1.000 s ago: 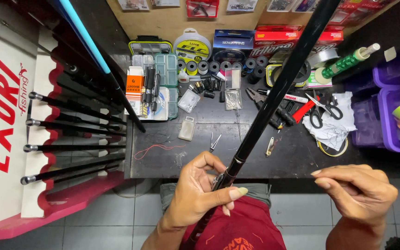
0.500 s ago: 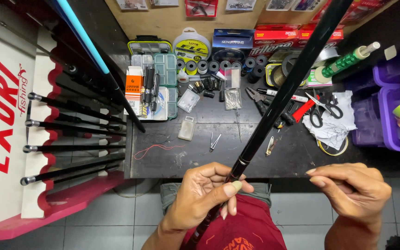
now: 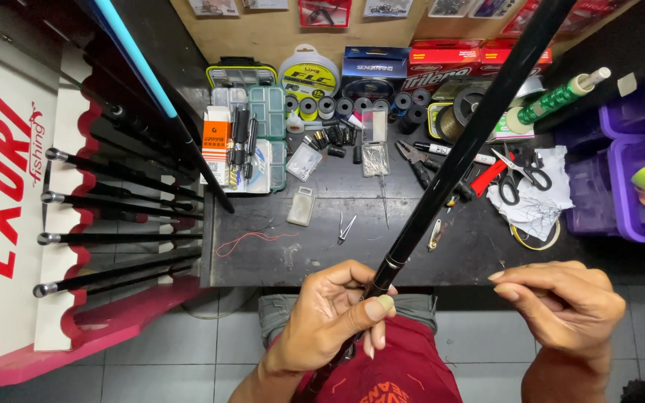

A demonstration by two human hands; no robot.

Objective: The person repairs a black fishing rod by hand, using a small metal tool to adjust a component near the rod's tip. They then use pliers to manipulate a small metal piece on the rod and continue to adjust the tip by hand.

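Item one: black fishing rod (image 3: pixel 463 153), slanting from our lap up to the upper right, above the desk (image 3: pixel 278 257). Our left hand (image 3: pixel 330 317) is closed around the rod's lower part, thumb pressed across it just below a ring joint. Our right hand (image 3: pixel 561 302) is apart from the rod to its right, fingers loosely curled with the tips drawn together; we cannot tell whether they pinch anything. On the desk: red thread (image 3: pixel 251 240), small clear packet (image 3: pixel 301 206), tweezers (image 3: pixel 346 227), pliers (image 3: pixel 416 160), black-handled scissors (image 3: pixel 520 175), compartment boxes (image 3: pixel 263 134), line spools (image 3: pixel 309 75). At left: rack of dark rods (image 3: pixel 113 216).
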